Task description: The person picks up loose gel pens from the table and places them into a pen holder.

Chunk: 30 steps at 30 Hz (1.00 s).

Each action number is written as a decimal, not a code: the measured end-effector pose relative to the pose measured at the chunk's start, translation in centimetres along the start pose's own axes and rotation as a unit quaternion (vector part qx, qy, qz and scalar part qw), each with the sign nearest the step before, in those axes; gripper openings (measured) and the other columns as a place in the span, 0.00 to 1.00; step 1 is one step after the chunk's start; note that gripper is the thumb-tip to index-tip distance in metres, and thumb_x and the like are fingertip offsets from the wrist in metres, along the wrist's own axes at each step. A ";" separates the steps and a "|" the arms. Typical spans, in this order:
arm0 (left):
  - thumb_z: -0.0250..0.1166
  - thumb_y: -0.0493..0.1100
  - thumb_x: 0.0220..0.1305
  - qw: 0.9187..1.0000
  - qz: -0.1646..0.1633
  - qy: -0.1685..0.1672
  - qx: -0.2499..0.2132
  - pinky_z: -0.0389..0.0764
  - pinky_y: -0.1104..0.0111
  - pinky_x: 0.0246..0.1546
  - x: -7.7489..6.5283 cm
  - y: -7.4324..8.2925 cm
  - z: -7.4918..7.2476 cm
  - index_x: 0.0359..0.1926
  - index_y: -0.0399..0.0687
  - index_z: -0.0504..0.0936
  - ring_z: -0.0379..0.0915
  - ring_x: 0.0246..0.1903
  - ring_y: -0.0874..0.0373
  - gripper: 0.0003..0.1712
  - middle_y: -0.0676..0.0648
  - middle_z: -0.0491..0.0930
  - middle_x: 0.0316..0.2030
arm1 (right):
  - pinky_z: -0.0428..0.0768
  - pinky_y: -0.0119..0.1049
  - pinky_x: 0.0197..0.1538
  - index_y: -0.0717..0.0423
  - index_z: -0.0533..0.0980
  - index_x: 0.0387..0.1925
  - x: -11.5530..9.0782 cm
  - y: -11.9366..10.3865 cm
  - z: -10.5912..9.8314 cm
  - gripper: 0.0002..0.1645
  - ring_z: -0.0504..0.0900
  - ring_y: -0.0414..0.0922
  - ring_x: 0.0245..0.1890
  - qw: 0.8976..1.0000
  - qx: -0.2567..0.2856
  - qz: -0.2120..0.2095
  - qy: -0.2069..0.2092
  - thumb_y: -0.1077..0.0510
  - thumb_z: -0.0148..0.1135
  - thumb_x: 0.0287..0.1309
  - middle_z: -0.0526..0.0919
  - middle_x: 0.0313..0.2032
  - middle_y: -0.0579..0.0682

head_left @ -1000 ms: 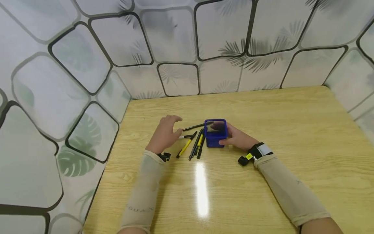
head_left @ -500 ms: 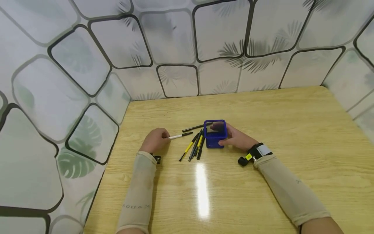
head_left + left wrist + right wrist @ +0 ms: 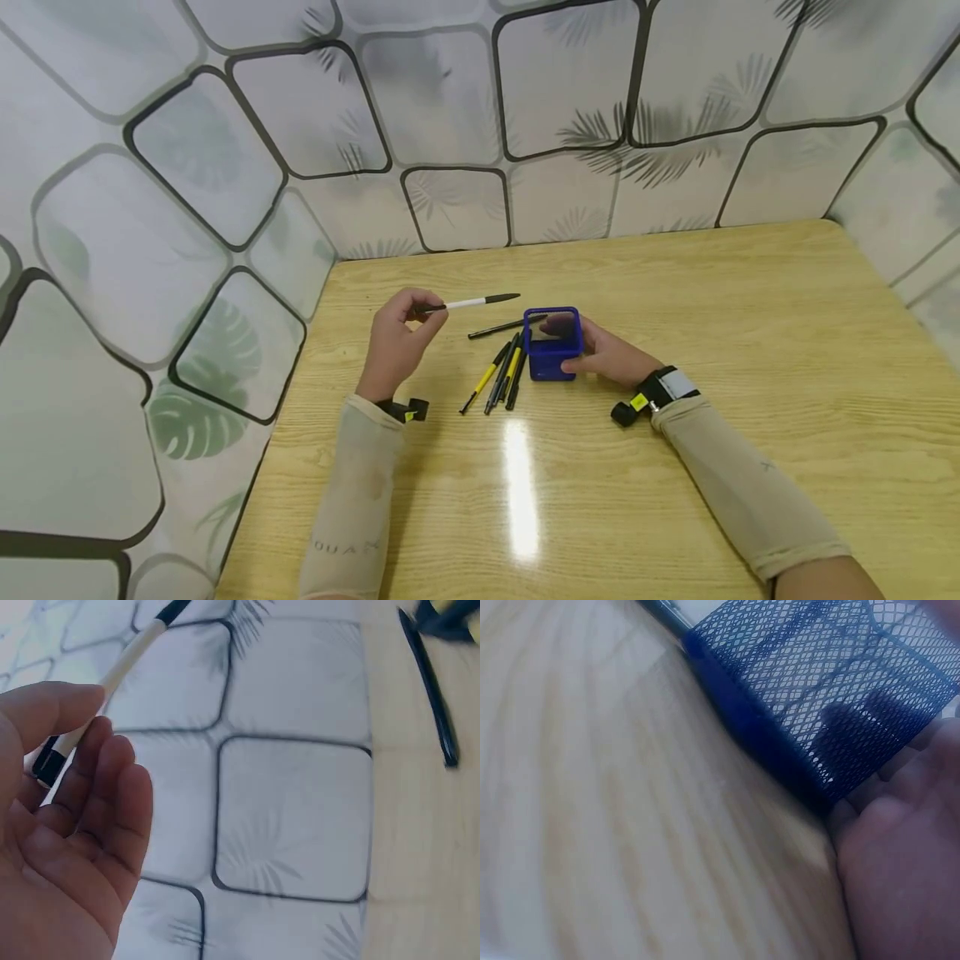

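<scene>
My left hand (image 3: 401, 342) pinches a white pen with a black cap (image 3: 472, 302) between thumb and fingers, held above the table and pointing right. In the left wrist view the pen (image 3: 135, 656) slants up from the fingertips. My right hand (image 3: 611, 350) grips a blue mesh pen holder (image 3: 552, 367) from its right side, thumb at the front and fingers behind. The mesh wall (image 3: 810, 682) shows fingers through it in the right wrist view. Several black and yellow pens (image 3: 483, 379) lie just left of the holder, and one black pen (image 3: 497, 328) lies behind them.
The wooden table (image 3: 720, 333) extends to the right and toward the front. A patterned wall covering (image 3: 465, 204) rises behind the table and along its left side. A bright light reflection (image 3: 520, 492) shows on the tabletop in front of the pens.
My left hand came down on the white pen, drew it left from the pile and lifted it. A yellow pen beside it shifted slightly. The right hand and pen holder stay put.
</scene>
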<state>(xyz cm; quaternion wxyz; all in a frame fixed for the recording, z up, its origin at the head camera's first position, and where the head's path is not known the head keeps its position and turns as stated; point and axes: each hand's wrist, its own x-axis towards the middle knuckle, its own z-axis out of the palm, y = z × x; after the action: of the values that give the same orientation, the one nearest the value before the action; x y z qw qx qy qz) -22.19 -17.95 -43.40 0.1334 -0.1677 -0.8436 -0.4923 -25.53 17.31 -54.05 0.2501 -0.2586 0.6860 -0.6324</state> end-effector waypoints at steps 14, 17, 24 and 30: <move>0.69 0.41 0.71 0.996 0.078 -0.053 0.007 0.81 0.62 0.41 -1.1 4.2 2.2 0.48 0.50 0.83 0.77 0.38 0.61 0.08 0.53 0.82 0.44 | 0.58 0.60 0.75 0.48 0.56 0.79 0.1 0.1 0.0 0.48 0.60 0.58 0.77 1.000 -0.001 0.004 0.002 0.60 0.70 0.65 0.62 0.77 0.54; 0.69 0.45 0.71 0.994 0.056 -0.087 0.027 0.81 0.64 0.37 -1.3 4.4 2.9 0.56 0.51 0.80 0.77 0.36 0.63 0.15 0.55 0.82 0.45 | 0.60 0.57 0.75 0.49 0.56 0.79 0.1 0.2 0.0 0.48 0.61 0.57 0.77 1.000 0.000 0.004 0.002 0.59 0.71 0.65 0.62 0.77 0.54; 0.70 0.53 0.70 0.989 0.000 -0.138 0.046 0.81 0.58 0.51 -1.3 4.5 3.6 0.79 0.64 0.58 0.75 0.50 0.61 0.44 0.54 0.74 0.61 | 0.62 0.52 0.75 0.50 0.57 0.78 0.1 0.3 0.0 0.46 0.61 0.55 0.77 1.000 -0.006 -0.004 0.002 0.62 0.69 0.66 0.63 0.77 0.53; 0.66 0.51 0.74 0.984 -0.020 -0.144 0.098 0.81 0.55 0.51 -1.0 3.2 3.4 0.72 0.53 0.70 0.77 0.52 0.52 0.30 0.49 0.76 0.59 | 0.59 0.57 0.76 0.51 0.57 0.78 0.2 0.1 0.0 0.45 0.61 0.56 0.77 1.000 -0.012 -0.008 0.003 0.63 0.69 0.66 0.63 0.76 0.54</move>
<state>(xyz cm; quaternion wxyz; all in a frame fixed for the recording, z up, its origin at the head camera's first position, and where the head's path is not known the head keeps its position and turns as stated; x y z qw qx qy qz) -20.14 -13.69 -42.91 0.0163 -0.2063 -0.9013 -0.3805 -25.64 17.18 -54.19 0.2394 -0.2652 0.6925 -0.6268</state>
